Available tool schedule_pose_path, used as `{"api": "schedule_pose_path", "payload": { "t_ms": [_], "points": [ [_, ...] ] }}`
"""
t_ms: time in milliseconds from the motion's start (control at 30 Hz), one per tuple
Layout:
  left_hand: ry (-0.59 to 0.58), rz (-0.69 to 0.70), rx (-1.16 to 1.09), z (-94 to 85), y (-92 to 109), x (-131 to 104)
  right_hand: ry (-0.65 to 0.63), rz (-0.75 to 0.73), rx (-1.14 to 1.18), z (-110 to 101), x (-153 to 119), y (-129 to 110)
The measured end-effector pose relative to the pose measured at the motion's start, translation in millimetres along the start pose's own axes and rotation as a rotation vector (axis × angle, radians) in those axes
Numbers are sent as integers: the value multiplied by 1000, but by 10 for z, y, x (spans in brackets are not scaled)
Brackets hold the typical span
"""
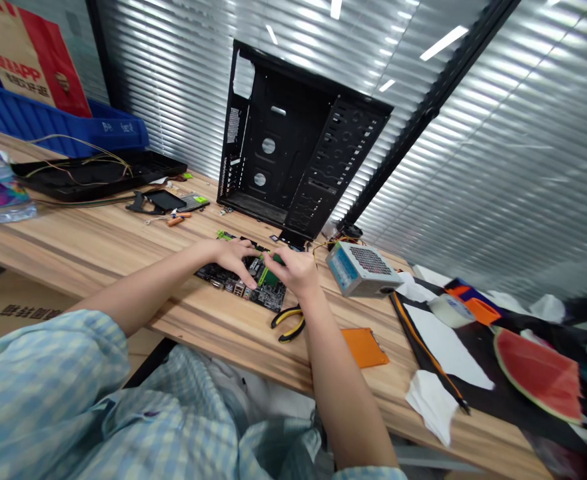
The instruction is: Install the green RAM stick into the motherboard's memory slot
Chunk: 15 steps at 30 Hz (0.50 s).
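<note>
A black motherboard (272,298) lies flat on the wooden table, its row of ports toward me. My left hand (234,256) rests over its left and middle part, fingers and thumb spread apart. From the right, my right hand (297,269) has its fingers closed on a green circuit card (275,264) at the board's slots. How far the card sits in a slot is hidden by the fingers. Just below the board's right corner lie yellow-and-black plier handles (297,331); the jaws are out of sight behind my right wrist.
Behind the board stands an open black computer case (293,127). A power supply (363,268) and an orange drive-like plate (364,347) lie to the right, with watermelon (538,373) farther out. Leftward are a bottle (0,190), a black panel (98,177) and a blue bin (88,128).
</note>
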<state>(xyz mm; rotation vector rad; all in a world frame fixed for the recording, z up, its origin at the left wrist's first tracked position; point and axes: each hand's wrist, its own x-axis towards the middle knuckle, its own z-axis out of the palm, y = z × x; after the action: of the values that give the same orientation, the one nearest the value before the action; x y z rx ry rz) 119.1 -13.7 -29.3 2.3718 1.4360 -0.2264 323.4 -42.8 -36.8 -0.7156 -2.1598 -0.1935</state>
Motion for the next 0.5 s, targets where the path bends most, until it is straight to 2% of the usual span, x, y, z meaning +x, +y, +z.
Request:
{"api": "schedule_pose_path", "payload": {
  "t_ms": [167, 333, 500],
  "points": [
    [-9, -4, 11, -9, 10, -3, 32, -38, -53, 24, -16, 18],
    [-2, -10, -5, -5, 9, 5, 30, 41, 24, 42, -27, 37],
    [1, -11, 9, -1, 15, 6, 94, 110, -49, 74, -34, 49]
  ]
}}
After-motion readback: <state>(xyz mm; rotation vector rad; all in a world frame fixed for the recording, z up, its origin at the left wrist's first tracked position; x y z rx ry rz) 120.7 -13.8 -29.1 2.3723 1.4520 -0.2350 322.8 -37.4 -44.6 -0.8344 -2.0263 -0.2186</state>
